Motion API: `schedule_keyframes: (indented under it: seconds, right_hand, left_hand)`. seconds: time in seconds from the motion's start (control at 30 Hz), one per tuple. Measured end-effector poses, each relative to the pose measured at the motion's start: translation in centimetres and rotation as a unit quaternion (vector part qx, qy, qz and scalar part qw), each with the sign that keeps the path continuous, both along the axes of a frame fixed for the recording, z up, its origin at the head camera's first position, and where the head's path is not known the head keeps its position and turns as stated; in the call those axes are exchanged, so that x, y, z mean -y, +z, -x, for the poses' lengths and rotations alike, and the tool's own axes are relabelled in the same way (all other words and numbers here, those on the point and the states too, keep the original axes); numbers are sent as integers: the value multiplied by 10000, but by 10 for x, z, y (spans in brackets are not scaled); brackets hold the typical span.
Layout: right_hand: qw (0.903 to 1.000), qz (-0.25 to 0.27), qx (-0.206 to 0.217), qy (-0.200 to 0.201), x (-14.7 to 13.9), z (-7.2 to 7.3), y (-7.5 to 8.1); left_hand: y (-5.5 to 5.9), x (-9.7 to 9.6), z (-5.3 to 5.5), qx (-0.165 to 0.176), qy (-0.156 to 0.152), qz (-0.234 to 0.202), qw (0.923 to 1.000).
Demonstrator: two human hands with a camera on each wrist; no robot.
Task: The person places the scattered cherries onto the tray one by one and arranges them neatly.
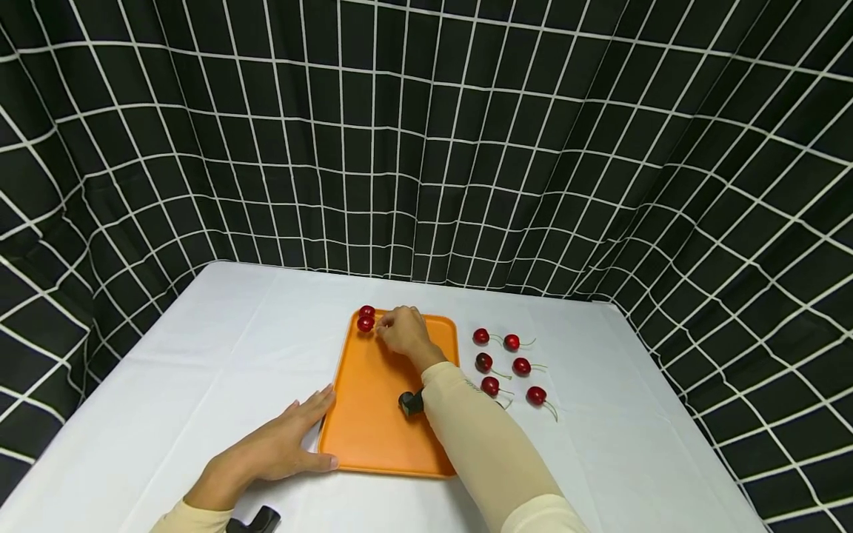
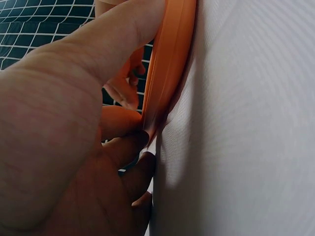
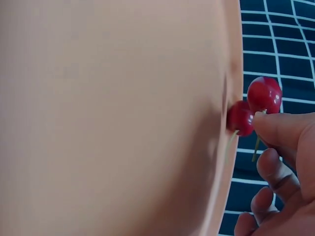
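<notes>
Thumb and finger of our right hand point(image 1: 403, 332) pinch one cherry point(image 3: 265, 92) by its stem.
The fruit sits just past our thumb tip, beside a second cherry point(image 3: 239, 118) at the far left corner of the orange tray point(image 1: 373, 400); our left hand point(image 1: 283, 444), fingers straight, touches its left edge; more cherries point(image 1: 522, 366) lie right, on the white table point(image 1: 620, 444).

White-covered table point(image 1: 640, 451): orange tray point(image 1: 366, 422), cherries point(image 1: 521, 366) (stems on).
</notes>
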State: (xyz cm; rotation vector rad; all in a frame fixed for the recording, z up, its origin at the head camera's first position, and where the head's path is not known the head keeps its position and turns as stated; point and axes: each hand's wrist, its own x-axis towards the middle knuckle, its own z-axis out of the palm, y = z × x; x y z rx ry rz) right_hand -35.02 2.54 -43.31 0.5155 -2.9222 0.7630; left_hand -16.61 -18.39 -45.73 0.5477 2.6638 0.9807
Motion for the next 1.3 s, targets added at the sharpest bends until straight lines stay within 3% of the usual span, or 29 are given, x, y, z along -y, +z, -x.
schedule_keyframes:
  seconds: [0.4,0.7,1.3]
  right_hand:
    - [9988,40,432,-216,-1,6,-7]
    - [9958,-195,801,-402,1,6,-13]
    - [9962,-90,810,-306,6,9,-13]
  left_hand:
    - [1,-1,-1,-29,44,-11,10000]
    - [-2,-6,-5,219,220,-17,9995]
    - [-2,-4,-3,113,202,40,9997]
